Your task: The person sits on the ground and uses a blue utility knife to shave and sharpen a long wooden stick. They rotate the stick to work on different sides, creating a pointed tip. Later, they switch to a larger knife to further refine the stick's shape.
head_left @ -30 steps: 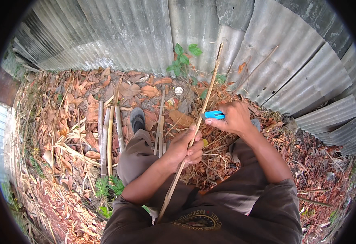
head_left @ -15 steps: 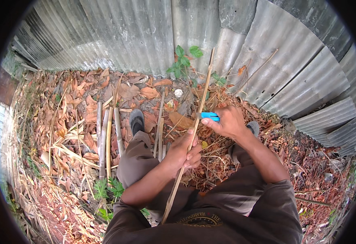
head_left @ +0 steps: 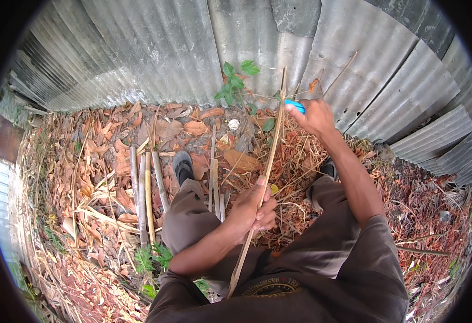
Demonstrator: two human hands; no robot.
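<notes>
My left hand [head_left: 251, 211] is closed around the lower middle of a long, thin bamboo strip [head_left: 272, 153]. The strip slants from against my shirt up toward the metal wall, and its far end looks frayed. Near that far end, my right hand [head_left: 316, 116] grips a blue-handled utility knife [head_left: 295, 105], its front against the strip's right side. The blade itself is too small to make out. A thin shaving seems to hang beside the strip below the knife.
A corrugated metal wall [head_left: 155, 48] curves across the far side, with a green plant [head_left: 233, 86] at its foot. Several cut poles [head_left: 148, 188] lie left of my left shoe [head_left: 182, 166]. Dry leaves [head_left: 101, 145] and shavings cover the ground.
My right hand has slid the knife away from me along the strip, toward its far end. The left hand keeps its grip, and the whole view has shifted slightly.
</notes>
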